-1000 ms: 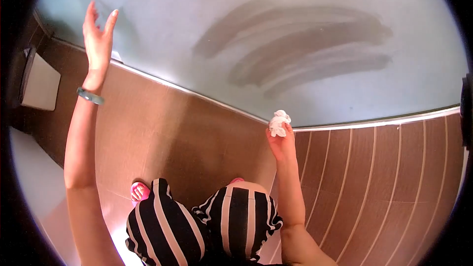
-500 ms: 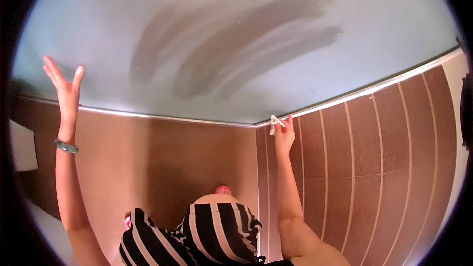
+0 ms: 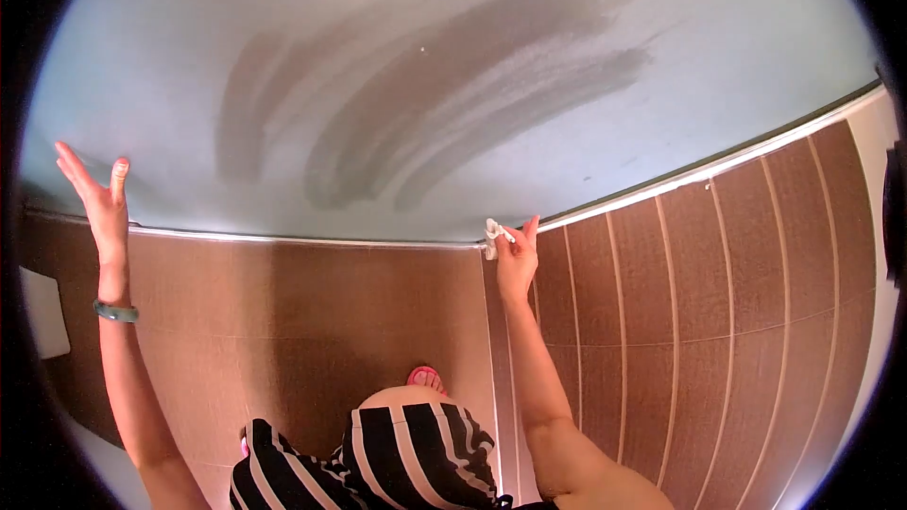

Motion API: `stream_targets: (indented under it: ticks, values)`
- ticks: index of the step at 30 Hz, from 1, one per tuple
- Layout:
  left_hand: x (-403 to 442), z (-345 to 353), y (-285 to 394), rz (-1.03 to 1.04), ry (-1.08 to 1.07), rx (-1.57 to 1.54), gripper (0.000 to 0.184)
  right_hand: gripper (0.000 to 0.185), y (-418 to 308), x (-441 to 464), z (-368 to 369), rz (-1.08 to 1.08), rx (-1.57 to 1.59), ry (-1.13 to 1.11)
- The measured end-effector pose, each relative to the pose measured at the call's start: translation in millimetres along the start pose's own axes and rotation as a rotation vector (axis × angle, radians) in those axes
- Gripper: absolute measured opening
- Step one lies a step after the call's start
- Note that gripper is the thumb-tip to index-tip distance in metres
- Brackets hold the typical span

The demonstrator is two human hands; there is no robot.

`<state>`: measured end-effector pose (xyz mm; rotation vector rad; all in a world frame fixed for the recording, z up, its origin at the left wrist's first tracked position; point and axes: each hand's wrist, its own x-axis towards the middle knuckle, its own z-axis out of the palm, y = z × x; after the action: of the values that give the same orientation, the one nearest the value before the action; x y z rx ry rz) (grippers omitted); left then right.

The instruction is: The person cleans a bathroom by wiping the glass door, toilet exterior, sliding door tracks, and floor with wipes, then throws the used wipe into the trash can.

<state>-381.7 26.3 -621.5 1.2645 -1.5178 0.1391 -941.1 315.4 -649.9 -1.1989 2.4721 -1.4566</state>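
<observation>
My right hand (image 3: 517, 260) pinches a crumpled white tissue (image 3: 492, 238) at the corner where two white edge strips meet below the large grey-blue panel (image 3: 756, 38). Over at the far left my left hand (image 3: 101, 203) is raised with fingers spread and nothing in it, in front of the panel's lower left part. A bracelet (image 3: 115, 312) circles my left wrist. Broad darker curved streaks (image 3: 416, 76) cross the middle of the panel. Whether either hand touches the panel cannot be made out.
Brown tiles with pale lines (image 3: 699, 274) lie to the right, and a brown surface (image 3: 208, 321) lies between my arms. A white object (image 3: 42, 312) stands at the left edge. My foot in a pink slipper (image 3: 427, 379) shows below, beside striped clothing (image 3: 406, 444).
The view has shifted. My left hand now appears lower and farther left. My right hand, still holding the tissue, appears farther left, at the corner of the edge strips.
</observation>
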Motion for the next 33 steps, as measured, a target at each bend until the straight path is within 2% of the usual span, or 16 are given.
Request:
stream_targets:
  ticks: [2,6,9,12,17,22,23,24,26,28,33]
  values:
    - [1.1,-1.1,-4.4,0.009,-0.001,0.01,0.094,0.019,2.4,0.2,0.8,0.009,-0.023,0.006]
    - [2.2,-4.5,-16.8,-0.014,0.002,0.022,0.094,0.019,-6.4,-0.8,3.6,0.097,0.145,0.021]
    - [4.7,-9.8,-23.8,-0.041,-0.025,0.031,0.101,0.019,-2.7,-4.4,7.5,0.022,-0.015,0.04]
    - [8.8,-13.7,-30.5,-0.031,-0.025,0.018,0.1,0.019,-3.4,-2.1,8.0,0.039,0.097,0.069]
    - [8.2,-12.0,-51.0,-0.051,-0.043,0.05,0.104,0.021,1.5,0.3,4.0,-0.003,0.28,-0.02]
    - [9.2,-12.3,-72.5,-0.118,-0.003,0.106,0.098,0.022,2.8,1.5,10.8,-0.022,0.374,-0.053]
    - [7.9,-12.1,-79.0,-0.123,0.024,0.134,0.092,0.022,-4.0,-3.6,15.0,0.006,0.377,-0.06]
    - [8.6,-11.6,-75.2,-0.112,0.02,0.13,0.092,0.023,-12.2,-8.9,19.7,0.037,0.383,-0.066]
    - [7.5,-14.0,-67.8,-0.257,0.067,0.001,0.086,0.023,-23.2,-16.1,27.9,0.041,0.443,-0.09]
    - [-3.0,-14.5,-36.1,-0.399,-0.002,-0.16,0.077,0.023,-33.4,-22.7,35.5,0.066,0.469,-0.12]
    - [-34.4,-23.9,77.5,-0.278,-0.223,-0.304,0.06,0.02,-69.7,-46.2,63.4,0.079,0.589,-0.167]
